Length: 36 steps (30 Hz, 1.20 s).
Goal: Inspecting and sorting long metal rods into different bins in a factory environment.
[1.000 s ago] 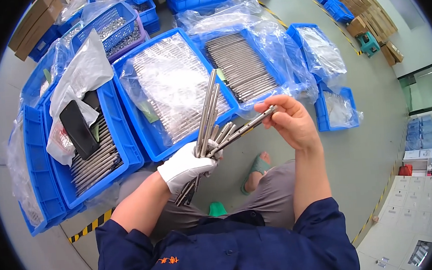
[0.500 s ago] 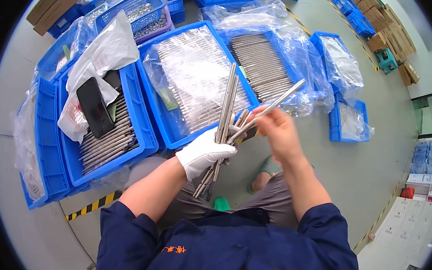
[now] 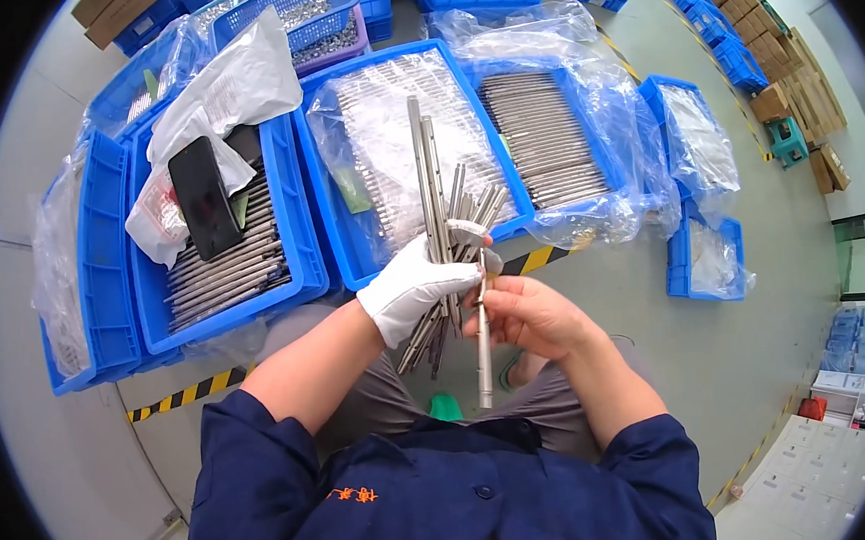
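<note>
My left hand, in a white glove, is wrapped round a bundle of silvery metal rods. Two long rods stand up above the rest, while several others fan out beyond the fingers and below the palm. My bare right hand pinches one metal rod right beside the bundle. The lower end of that rod points back toward me; its upper end reaches the gloved fingers, which partly hide it.
Ahead stand blue crates of rods: one under clear plastic, another at its right. The left crate carries a black phone and white bags. Smaller blue crates sit on the floor at right.
My right hand has come down and inward, swinging its rod from pointing up and right to pointing down toward me. The bundle in my left hand has turned more upright and fanned out.
</note>
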{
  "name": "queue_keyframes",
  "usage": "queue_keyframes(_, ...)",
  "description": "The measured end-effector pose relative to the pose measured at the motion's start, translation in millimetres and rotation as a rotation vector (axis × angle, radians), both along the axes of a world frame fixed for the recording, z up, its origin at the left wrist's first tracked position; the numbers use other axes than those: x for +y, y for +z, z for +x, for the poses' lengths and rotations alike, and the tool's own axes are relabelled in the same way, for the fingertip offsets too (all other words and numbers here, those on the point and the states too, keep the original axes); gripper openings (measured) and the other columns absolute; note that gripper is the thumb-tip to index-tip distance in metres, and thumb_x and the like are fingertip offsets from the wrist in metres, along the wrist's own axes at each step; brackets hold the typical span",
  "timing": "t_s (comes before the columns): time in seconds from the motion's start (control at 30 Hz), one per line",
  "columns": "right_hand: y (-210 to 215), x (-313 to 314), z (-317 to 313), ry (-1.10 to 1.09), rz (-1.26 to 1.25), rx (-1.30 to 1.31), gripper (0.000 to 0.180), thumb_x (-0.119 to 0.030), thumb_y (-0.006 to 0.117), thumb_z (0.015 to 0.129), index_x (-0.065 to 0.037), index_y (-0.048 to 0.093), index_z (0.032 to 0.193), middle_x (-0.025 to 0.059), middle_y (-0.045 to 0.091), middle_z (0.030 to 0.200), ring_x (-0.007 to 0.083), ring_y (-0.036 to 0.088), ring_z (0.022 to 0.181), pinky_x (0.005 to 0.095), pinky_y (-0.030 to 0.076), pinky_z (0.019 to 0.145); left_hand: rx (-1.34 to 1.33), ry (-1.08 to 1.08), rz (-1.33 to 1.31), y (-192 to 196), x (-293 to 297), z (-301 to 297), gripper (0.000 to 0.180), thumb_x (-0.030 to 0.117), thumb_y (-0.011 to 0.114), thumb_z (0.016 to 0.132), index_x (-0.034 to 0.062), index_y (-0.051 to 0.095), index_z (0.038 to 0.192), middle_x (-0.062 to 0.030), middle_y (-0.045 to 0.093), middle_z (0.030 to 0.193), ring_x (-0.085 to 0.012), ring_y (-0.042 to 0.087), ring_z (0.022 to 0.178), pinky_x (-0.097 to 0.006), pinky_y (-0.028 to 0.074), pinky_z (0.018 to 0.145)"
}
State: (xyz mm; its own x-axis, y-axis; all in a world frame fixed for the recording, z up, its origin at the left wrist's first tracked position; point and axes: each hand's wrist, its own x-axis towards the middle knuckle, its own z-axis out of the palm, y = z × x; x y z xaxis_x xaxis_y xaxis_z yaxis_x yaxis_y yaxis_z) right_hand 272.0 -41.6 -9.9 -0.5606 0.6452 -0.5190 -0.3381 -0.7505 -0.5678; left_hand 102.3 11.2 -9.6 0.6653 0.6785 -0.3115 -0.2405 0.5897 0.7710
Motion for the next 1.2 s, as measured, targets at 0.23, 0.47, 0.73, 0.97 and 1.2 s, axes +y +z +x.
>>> queue_keyframes(0.23,5,-28,-25,0.25,-0.1,0.113,0.019,-0.015,0.052,0.082,-0.003,0.05,0.097,0.0095,0.059,0.094,0.0167,0.058,0.085,0.0273,0.046,0.072,0.084,0.148,0.105,-3,15,-9,0.035,0.006,0.061,0.068,0.007,0.049,0.101,-0.0055,0.056,0.087,-0.0121,0.052,0.079,-0.025,0.043,0.068)
queue_keyframes(0.47,29,-31,-13,0.465,0.147,0.167,0.017,-0.011,0.05,0.082,-0.002,0.051,0.096,0.0101,0.06,0.087,0.0131,0.056,0.081,0.0236,0.044,0.07,-0.017,0.256,0.046,-4,27,-15,0.023,-0.001,0.054,0.068,0.0055,0.049,0.09,-0.007,0.055,0.079,-0.0165,0.055,0.072,-0.028,0.046,0.064)
queue_keyframes(0.73,14,24,44,-0.622,0.38,-0.164,0.016,-0.013,0.05,0.084,-0.005,0.052,0.097,0.006,0.057,0.088,0.0118,0.054,0.08,0.0235,0.044,0.067,0.261,-0.406,0.138,-5,-5,3,0.026,0.025,0.061,0.076,0.0041,0.054,0.089,-0.0038,0.053,0.078,-0.0111,0.052,0.069,-0.025,0.043,0.062)
queue_keyframes(0.97,-1,26,62,-0.46,0.363,-0.005,0.021,-0.017,0.052,0.083,-0.004,0.052,0.099,0.0061,0.055,0.093,0.012,0.053,0.08,0.0258,0.044,0.071,0.264,-0.515,0.136,-10,-14,12,0.029,0.034,0.056,0.078,0.0073,0.056,0.089,-0.0005,0.052,0.076,-0.0086,0.048,0.068,-0.023,0.041,0.063)
queue_keyframes(1.2,9,24,62,-0.384,0.351,-0.144,0.017,-0.011,0.054,0.081,-0.003,0.054,0.096,0.0053,0.057,0.09,0.0112,0.054,0.078,0.0238,0.044,0.068,0.411,-0.533,0.256,-17,-13,9,0.032,0.036,0.057,0.077,0.006,0.057,0.087,-0.0007,0.052,0.072,-0.0088,0.048,0.066,-0.024,0.041,0.061)
